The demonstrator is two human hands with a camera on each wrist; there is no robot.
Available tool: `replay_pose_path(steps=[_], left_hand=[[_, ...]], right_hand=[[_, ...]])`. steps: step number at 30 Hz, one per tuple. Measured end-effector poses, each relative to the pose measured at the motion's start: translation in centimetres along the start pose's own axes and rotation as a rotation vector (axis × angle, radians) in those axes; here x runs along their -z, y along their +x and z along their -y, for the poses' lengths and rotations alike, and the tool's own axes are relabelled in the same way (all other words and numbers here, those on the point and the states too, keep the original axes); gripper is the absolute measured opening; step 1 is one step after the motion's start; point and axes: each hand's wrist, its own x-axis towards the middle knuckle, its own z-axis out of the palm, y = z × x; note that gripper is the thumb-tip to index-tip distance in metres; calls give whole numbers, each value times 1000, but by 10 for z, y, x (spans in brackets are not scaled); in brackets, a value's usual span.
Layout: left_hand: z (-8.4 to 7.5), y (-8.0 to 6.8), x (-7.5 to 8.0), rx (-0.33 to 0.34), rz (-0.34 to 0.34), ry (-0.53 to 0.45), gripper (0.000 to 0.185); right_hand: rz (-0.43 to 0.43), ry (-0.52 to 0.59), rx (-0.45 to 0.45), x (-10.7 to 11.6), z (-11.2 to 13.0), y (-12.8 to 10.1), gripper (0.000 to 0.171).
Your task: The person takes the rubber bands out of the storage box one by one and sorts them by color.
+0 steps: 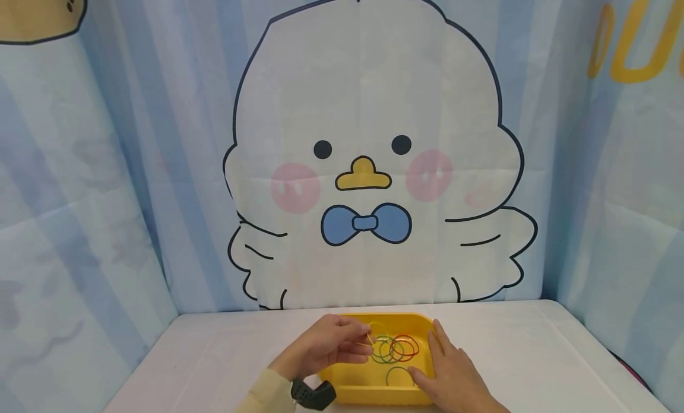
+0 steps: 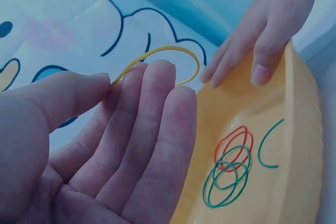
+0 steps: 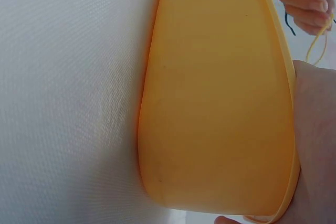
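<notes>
Right hand (image 1: 454, 374) rests flat, steadying yellow tray (image 1: 408, 323); left hand (image 1: 326, 345) pinches yellow rubber band (image 2: 163, 61), whose thin loop could slip free

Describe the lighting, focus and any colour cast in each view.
Head view: even, soft light, sharp throughout, faint shadows under the yellow tray. Left wrist view: bluish cast; the left hand fills the frame, slightly soft, yellow rubber band clear. Right wrist view: the tray wall crowds the lens; the white table shows fine texture.
</notes>
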Motion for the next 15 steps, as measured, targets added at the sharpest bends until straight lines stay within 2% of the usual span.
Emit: replay_pose_path(steps=[8, 15], left_hand=[[8, -16, 2, 16, 21, -40, 31], [15, -30, 2, 36, 92, -80, 36]], right_hand=[[-9, 3, 10, 1, -1, -2, 98], [-7, 10, 3, 0, -2, -1, 99]])
